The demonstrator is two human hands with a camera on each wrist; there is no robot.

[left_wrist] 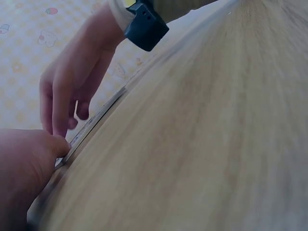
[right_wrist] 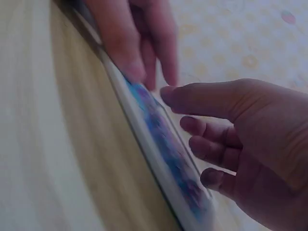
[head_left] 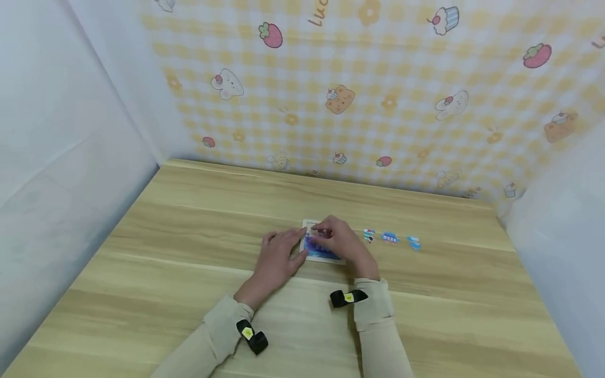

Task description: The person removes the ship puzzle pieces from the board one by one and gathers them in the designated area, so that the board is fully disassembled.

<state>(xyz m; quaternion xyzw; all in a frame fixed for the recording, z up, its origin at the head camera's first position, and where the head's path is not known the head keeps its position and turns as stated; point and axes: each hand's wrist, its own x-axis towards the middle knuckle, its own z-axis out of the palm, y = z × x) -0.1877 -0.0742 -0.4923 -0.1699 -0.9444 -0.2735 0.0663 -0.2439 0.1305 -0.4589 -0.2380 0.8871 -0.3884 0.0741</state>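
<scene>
A small white-bordered picture board (head_left: pixel 325 258) with a blue and purple picture lies on the wooden table. My left hand (head_left: pixel 278 257) rests at its left edge, fingers extended, with the thumb near the lower left corner. Over the board is my right hand (head_left: pixel 344 242), its fingers bent downward and its thumb and index tips slightly apart near the upper left. In the right wrist view, the right hand (right_wrist: pixel 260 139) shows no piece between its fingers; the index finger is partly hidden. The picture's upper part is covered by the right hand.
Right of the board lie three flat cutout pieces: a multicoloured one (head_left: pixel 369 235), a blue one with purple (head_left: pixel 390 238) and a light blue one (head_left: pixel 414 242). A yellow checked cloth (head_left: pixel 293 94) hangs behind the table (head_left: pixel 198 220), with white walls at both sides.
</scene>
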